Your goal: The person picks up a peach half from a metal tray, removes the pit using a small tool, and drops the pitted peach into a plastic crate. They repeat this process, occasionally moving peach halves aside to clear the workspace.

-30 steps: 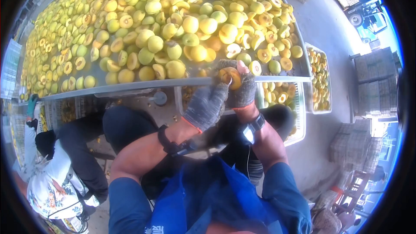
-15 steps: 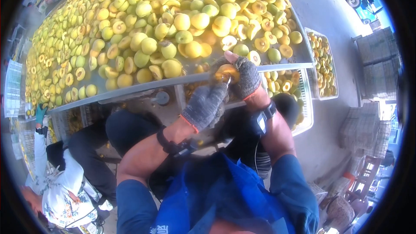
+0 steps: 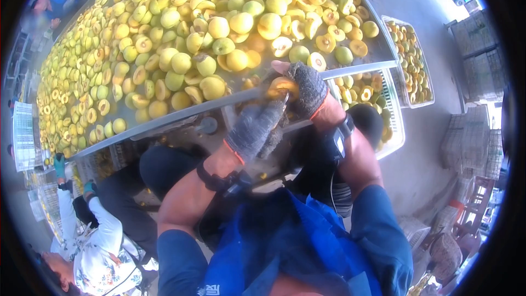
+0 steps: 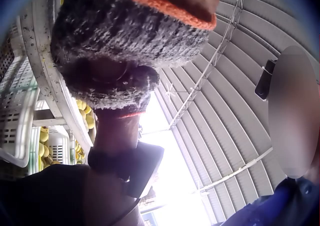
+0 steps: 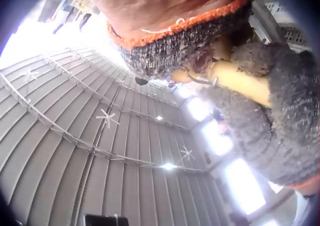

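My gloved left hand (image 3: 251, 130) grips a small tool; the right wrist view shows its pale yellow handle (image 5: 245, 83) between the fingers and a thin curved metal end (image 5: 200, 80). My gloved right hand (image 3: 309, 90) holds an orange-yellow peach half (image 3: 285, 84), the bare thumb lying along its far side. In the head view the metal tip (image 3: 285, 98) meets the near side of this peach, where its end is hidden. Both hands are close together at the near edge of a metal table (image 3: 186, 111) heaped with whole and halved peaches (image 3: 181, 63).
Under the table stands a white crate (image 3: 395, 109) of peach halves, and another crate (image 3: 412, 63) sits on the floor at right. A person in a floral top (image 3: 104, 271) works at left. Stacked crates (image 3: 476, 55) line the right side.
The head view has turned, so the table edge tilts more steeply and the person at left shows further into view. My hands stay together on the peach half, with little change in grip.
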`<state>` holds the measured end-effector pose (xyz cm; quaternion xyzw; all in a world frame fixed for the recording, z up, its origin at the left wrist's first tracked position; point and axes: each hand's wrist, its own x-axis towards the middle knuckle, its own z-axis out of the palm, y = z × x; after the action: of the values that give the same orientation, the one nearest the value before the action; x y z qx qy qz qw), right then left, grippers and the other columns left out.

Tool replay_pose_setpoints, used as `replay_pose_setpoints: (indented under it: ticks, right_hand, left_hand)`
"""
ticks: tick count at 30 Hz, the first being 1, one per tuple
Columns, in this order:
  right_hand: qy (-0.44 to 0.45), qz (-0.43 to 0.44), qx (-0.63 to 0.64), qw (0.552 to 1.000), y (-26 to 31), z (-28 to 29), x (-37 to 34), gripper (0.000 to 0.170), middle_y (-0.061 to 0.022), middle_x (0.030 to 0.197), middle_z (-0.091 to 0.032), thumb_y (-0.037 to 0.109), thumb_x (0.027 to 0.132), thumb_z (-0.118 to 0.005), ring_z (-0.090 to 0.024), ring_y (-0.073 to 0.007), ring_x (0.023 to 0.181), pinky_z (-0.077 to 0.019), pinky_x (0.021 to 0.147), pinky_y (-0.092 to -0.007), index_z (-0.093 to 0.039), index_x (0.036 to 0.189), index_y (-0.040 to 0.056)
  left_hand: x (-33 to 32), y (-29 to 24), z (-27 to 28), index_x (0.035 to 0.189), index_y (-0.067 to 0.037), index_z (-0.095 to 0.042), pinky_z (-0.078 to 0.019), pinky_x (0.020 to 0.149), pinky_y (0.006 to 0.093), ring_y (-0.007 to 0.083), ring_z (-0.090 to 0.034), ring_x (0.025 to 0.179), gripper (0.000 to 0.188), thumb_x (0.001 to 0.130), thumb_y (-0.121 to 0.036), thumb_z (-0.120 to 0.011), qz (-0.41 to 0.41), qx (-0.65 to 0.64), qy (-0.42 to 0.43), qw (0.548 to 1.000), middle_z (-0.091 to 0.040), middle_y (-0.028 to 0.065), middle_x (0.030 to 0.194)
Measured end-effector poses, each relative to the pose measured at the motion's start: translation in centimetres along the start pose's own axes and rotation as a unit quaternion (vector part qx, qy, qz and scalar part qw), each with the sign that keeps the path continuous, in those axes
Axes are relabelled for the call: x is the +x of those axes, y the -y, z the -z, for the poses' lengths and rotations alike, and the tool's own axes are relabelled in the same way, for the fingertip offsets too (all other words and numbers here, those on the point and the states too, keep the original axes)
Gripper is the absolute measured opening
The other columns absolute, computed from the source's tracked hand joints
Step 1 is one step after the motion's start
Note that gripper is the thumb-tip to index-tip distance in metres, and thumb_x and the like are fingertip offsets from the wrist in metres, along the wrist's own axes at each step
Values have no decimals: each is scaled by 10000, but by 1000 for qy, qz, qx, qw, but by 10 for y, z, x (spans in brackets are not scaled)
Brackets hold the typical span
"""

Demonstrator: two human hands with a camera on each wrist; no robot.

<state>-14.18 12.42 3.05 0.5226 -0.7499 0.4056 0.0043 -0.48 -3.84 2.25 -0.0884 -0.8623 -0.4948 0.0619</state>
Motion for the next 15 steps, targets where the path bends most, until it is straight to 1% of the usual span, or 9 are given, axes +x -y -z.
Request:
replay_pose_setpoints:
  ticks: [3, 5, 6, 8, 9, 10, 12, 14, 15]
  right_hand:
    - [-9, -29, 82, 996, -5, -6, -3, 579, -132, 1054, -715, 44, 754, -777, -682, -303, 1022, -522, 928, -377, -605, 1307, 20]
    - [-14, -50, 126, 991, -8, -9, -5, 612, -150, 1089, -710, 46, 740, -786, -682, -314, 1043, -522, 925, -385, -600, 1323, 30]
    - [-10, -63, 136, 989, -7, -10, -5, 621, -159, 1108, -706, 45, 737, -790, -681, -317, 1054, -522, 922, -387, -600, 1328, 35]
    - [13, -103, 149, 983, -4, -9, -4, 629, -169, 1130, -703, 39, 733, -795, -682, -315, 1063, -525, 913, -388, -601, 1331, 43]
    - [32, -132, 152, 979, 3, -3, 0, 628, -170, 1132, -703, 32, 733, -798, -684, -310, 1061, -527, 907, -387, -603, 1330, 45]
    - [37, -132, 149, 979, 3, -2, -1, 627, -169, 1134, -703, 27, 734, -799, -685, -302, 1062, -529, 903, -385, -605, 1329, 47]
    - [32, -103, 138, 985, 0, -4, -5, 624, -165, 1137, -704, 17, 737, -803, -685, -286, 1067, -531, 898, -381, -608, 1329, 50]
    - [24, -76, 132, 988, -5, -7, -9, 623, -157, 1131, -707, 10, 739, -807, -685, -267, 1066, -533, 892, -375, -609, 1329, 50]
    - [26, -76, 134, 988, -3, -6, -6, 624, -153, 1124, -709, 7, 739, -809, -686, -258, 1062, -534, 889, -371, -609, 1329, 48]
  left_hand:
    - [11, -25, 15, 1286, -40, -627, -503, 655, 285, 125, -629, 795, 280, 1024, -94, -544, 280, -235, 91, 926, -648, 51, 986]
    - [16, -31, 18, 1292, -38, -628, -500, 667, 277, 120, -623, 811, 284, 1033, -93, -526, 376, -297, 115, 870, -645, 57, 1006]
    - [16, -32, 18, 1292, -37, -628, -497, 667, 266, 112, -619, 815, 283, 1040, -100, -516, 381, -284, 127, 870, -642, 57, 1012]
    - [11, -20, 14, 1282, -35, -633, -489, 658, 244, 88, -611, 815, 276, 1050, -121, -512, 230, -141, 110, 957, -640, 51, 1019]
    - [1, 1, 5, 1272, -33, -637, -483, 649, 232, 73, -606, 811, 270, 1053, -136, -517, 62, -5, 78, 995, -640, 45, 1021]
    - [-3, 9, 2, 1263, -32, -641, -478, 639, 220, 58, -601, 807, 267, 1056, -150, -521, -111, 130, 43, 984, -640, 39, 1022]
    - [-4, 12, -8, 1286, -30, -628, -490, 661, 247, 70, -603, 821, 279, 1038, -128, -547, 78, -79, 37, 993, -647, 45, 1046]
    - [-6, 16, -12, 1305, -30, -613, -497, 677, 257, 74, -603, 825, 297, 1022, -108, -569, 90, -92, 17, 992, -654, 41, 1051]
    - [-6, 19, -12, 1311, -30, -605, -498, 682, 255, 72, -601, 823, 306, 1015, -100, -578, 4, -3, 0, 1000, -659, 35, 1044]
